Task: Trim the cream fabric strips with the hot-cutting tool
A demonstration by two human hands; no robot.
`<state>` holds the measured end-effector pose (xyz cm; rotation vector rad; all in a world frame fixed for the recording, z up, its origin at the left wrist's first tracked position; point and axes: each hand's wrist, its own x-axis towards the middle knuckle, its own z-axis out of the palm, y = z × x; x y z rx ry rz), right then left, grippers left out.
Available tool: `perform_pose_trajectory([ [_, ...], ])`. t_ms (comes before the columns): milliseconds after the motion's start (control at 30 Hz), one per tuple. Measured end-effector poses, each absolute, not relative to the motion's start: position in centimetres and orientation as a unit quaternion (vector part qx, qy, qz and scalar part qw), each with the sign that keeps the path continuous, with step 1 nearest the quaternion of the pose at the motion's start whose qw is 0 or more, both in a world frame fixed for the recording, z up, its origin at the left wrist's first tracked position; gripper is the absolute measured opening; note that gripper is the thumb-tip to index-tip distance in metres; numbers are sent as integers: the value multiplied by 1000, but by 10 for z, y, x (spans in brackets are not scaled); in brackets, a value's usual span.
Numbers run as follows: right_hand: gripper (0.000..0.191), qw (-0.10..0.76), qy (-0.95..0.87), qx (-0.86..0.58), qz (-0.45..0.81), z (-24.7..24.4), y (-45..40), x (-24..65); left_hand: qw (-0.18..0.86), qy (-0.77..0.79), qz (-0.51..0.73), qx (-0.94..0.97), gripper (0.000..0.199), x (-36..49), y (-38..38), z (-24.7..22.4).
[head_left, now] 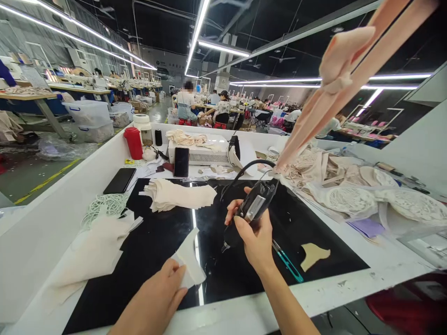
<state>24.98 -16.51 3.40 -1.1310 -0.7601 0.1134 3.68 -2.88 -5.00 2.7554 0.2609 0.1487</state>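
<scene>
My left hand (162,288) pinches the lower left edge of a small cream fabric piece (188,260), which lies on the black glossy board (146,246). Wrapped in my right hand (256,237) is a black handheld tool (254,204); its metal tip points down at the board, to the right of the fabric piece. A cable and a pink fabric strap (310,111) run up from the tool's top end. Just right of my right hand lies a teal-handled tool (289,265).
Cream fabric stacks lie at the board's back (181,195) and left (94,246). A tan cutout (314,255) rests at right. Behind are a phone (181,162), a red cup (133,143) and a white machine (206,151). Lace garments (349,186) pile up at right; people sit farther back.
</scene>
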Motion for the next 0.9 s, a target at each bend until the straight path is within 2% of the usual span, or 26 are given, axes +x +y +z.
perform_pose_trajectory([
  [100,40,786,-372,-490,52,28,-170,242,230,66,70,968,33,38,-25,-34],
  [167,40,800,-378,-464,45,22,-174,236,199,19,130,971,36,38,-16,-30],
  [300,42,833,-355,-423,44,12,-176,224,186,-40,134,973,44,38,-8,-28],
  [533,45,850,-346,-394,55,3,-165,205,126,-186,125,966,37,57,-30,-20],
  [733,46,850,-342,-398,57,-1,-162,199,127,-213,147,958,29,74,-33,-26],
  [900,45,846,-334,-412,51,0,-162,198,129,-199,137,962,34,73,-23,-29],
])
